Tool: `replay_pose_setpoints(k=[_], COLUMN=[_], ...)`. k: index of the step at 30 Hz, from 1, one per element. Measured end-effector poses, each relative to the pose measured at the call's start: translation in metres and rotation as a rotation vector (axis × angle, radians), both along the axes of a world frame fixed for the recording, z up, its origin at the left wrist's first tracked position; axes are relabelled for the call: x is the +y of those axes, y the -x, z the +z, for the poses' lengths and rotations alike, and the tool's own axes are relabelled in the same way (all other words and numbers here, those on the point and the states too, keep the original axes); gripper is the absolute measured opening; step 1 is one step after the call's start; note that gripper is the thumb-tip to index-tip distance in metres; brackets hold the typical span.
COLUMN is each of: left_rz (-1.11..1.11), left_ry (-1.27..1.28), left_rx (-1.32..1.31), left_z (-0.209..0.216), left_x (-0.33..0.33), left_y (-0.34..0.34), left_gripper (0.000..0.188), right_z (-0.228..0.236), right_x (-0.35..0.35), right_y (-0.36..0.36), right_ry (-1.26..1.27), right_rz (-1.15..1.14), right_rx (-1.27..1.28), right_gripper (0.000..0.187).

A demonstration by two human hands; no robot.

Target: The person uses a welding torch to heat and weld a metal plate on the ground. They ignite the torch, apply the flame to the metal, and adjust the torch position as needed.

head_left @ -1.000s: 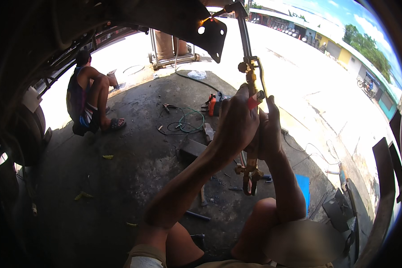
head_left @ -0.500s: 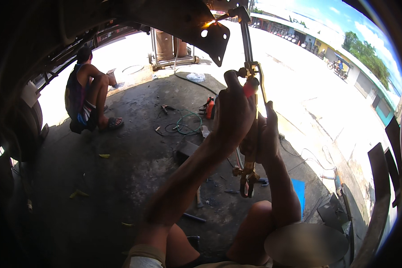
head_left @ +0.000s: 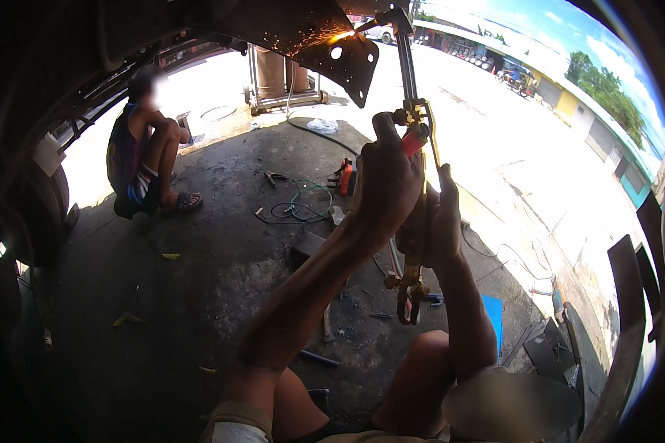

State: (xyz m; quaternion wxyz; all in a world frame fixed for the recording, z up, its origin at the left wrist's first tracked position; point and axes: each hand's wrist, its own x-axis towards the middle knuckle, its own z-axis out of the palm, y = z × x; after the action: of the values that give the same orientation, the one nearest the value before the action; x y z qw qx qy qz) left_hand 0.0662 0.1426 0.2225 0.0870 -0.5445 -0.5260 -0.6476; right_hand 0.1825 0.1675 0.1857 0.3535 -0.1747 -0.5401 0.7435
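Note:
Both my hands hold a brass-and-steel cutting torch (head_left: 406, 70) raised upright in front of me. My left hand (head_left: 388, 177) is closed around its upper body, with a short red cylinder (head_left: 415, 139), possibly a lighter, also in its grip. Lower down, my right hand (head_left: 440, 225) wraps the handle, its thumb pointing up along the lever. The torch's angled tip meets the edge of a dark steel plate (head_left: 358, 70) with round holes. A bright orange glow sits at that spot, and sparks spray left across the plate.
A person (head_left: 137, 151) squats at the left near a tyre (head_left: 37, 207). Gas cylinders (head_left: 271, 74) stand on a wheeled cart behind. A hose, cables (head_left: 303, 207), an orange-red tool (head_left: 345, 177) and a blue sheet (head_left: 493, 317) lie on the floor. Metal strips (head_left: 628, 295) stand at right.
Sparks now fan out leftward from the torch tip, where only a small glow showed before. The squatting person's head has turned. My hands have barely moved.

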Motion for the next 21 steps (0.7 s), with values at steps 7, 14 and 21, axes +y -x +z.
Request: replay_pose_setpoints(k=[7, 14, 21], left_rz=[0.003, -0.013, 0.005], left_ry=[-0.034, -0.055, 0.025], left_rx=[0.025, 0.027, 0.004], left_z=[0.0005, 0.0006, 0.0022], left_x=[0.0001, 0.0000, -0.0020], left_y=[-0.0013, -0.0004, -0.0005], left_gripper=[0.029, 0.029, 0.030], right_z=[-0.0006, 0.0001, -0.0009], right_x=[0.0012, 0.0030, 0.0034], right_y=[0.0001, 0.0003, 0.0009], right_ry=[0.011, -0.004, 0.002], right_rz=[0.009, 0.014, 0.006], right_rx=[0.016, 0.011, 0.002], right_gripper=[0.077, 0.079, 0.079])
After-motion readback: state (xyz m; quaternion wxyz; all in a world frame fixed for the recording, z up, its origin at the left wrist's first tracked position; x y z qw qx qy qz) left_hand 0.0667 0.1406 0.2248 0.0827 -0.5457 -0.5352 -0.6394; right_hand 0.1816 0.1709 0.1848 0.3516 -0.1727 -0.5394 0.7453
